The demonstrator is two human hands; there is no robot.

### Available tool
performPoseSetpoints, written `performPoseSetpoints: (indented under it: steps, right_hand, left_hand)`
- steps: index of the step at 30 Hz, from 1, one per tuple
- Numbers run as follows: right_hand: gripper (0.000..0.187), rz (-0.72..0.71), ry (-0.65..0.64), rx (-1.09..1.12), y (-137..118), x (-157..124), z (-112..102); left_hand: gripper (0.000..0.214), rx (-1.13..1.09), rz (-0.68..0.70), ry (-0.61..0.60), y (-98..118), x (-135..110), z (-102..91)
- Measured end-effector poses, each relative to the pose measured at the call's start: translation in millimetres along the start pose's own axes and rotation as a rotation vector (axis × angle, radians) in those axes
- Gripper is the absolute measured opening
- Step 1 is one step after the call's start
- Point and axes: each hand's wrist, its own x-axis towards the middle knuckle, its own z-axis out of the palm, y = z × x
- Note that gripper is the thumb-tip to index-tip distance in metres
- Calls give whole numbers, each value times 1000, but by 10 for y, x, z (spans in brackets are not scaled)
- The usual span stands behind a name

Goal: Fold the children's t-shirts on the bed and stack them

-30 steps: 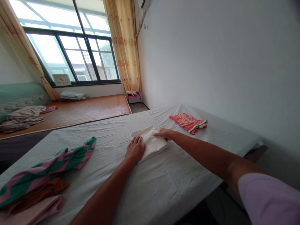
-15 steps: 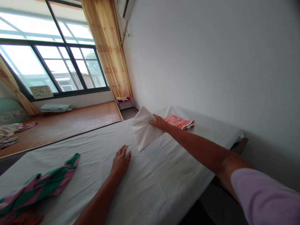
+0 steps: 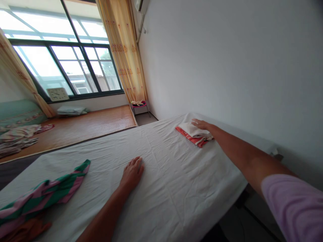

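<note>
Work looks about half done: the right hand [image 3: 200, 124], fingers outstretched, rests on a folded white cloth [image 3: 193, 131] atop a red cloth [image 3: 188, 135], center right; the left hand [image 3: 132, 170], fingers slightly parted, lies empty mid-frame; a striped cloth [image 3: 57, 192] and rust cloth [image 3: 27, 230] remain unfolded, lower left

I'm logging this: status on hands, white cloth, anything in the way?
Left hand flat on white fabric sheet. Right hand at folded white cloth, atop folded red cloth. Nothing visibly blocking; green-and-pink striped cloth lies left.
</note>
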Motion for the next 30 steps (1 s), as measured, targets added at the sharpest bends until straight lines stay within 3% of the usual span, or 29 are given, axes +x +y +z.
performPoseSetpoints:
  steps: [3,8,10,13,16,19,23,25,28,30]
  right_hand:
    - [51,5,-160,-82,95,-201,406]
    - [60,36,-347,-431,159,-237,733]
    - [57,-44,-328,-487,-31,-236,893]
    - [58,-366,-338,-433,-552,-467,1214]
    - [54,-584,-402,-311,-1056,-879,1491]
    - [54,-655,-415,-235,-1281,-1150,1606]
    - [51,-680,-380,-147,-1221,-1156,1580]
    - [49,-693,-377,-109,-1171,-1109,1571]
    - [45,-681,-395,-31,-1178,-1067,1586]
    - [41,-654,-421,61,-1221,-1057,1593]
  left_hand:
    - [41,33,-1,-44,58,-33,-43]
    - [40,39,7,-61,143,-133,-94]
    - [39,49,37,-58,143,-158,-128]
    - [33,105,50,-50,79,-164,-275]
    - [29,228,-72,-14,-99,-181,-591]
    - [33,363,-295,7,-425,-305,-1046]
    - [41,529,-483,99,-993,-688,-1667]
    - [33,487,-668,47,-1235,-884,-1900]
    - [33,376,-798,-4,-1405,-999,-2083]
    - [31,213,-704,108,-1353,-902,-2096]
